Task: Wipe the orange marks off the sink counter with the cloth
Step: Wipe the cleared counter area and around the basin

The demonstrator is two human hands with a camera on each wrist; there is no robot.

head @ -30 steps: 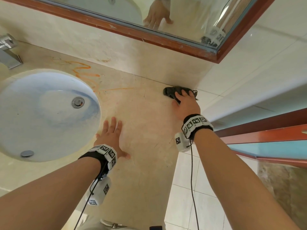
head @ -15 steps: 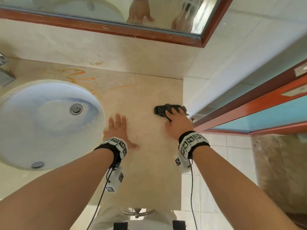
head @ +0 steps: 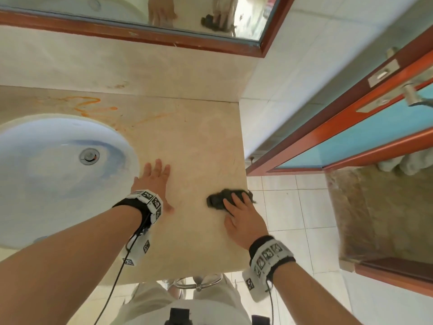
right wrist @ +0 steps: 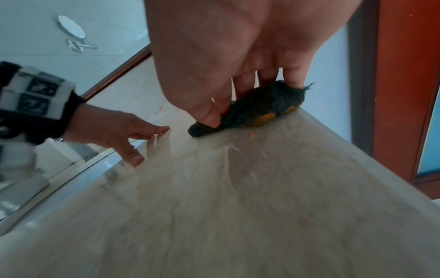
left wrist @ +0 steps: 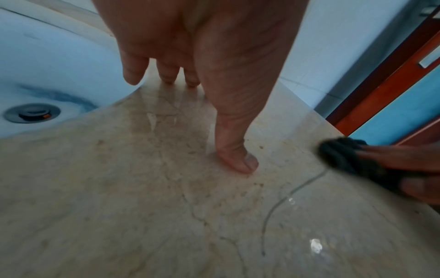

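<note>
Orange scribbles (head: pixel 86 103) lie on the beige sink counter (head: pixel 199 146), behind the basin near the back wall. A dark bunched cloth (head: pixel 216 200) sits at the counter's right edge, toward the front. My right hand (head: pixel 241 214) holds it, fingers over the top and thumb at its near end. In the right wrist view the cloth (right wrist: pixel 269 105) shows an orange stain on its underside, under my right hand (right wrist: pixel 226 56). My left hand (head: pixel 154 181) rests flat on the counter beside the basin, fingers straight, holding nothing; the left wrist view shows that left hand (left wrist: pixel 214 56) with its thumb tip on the stone.
The white basin (head: pixel 46 172) with its drain (head: pixel 89 156) fills the left. A wood-framed mirror (head: pixel 140 10) hangs above the backsplash. Right of the counter are the tiled wall, an orange-framed door (head: pixel 351 141) and tiled floor. Wet streaks (left wrist: pixel 285 193) cross the stone.
My right hand has dragged the cloth from the back corner by the wall toward the front along the counter's right edge. The left hand has stayed flat beside the basin.
</note>
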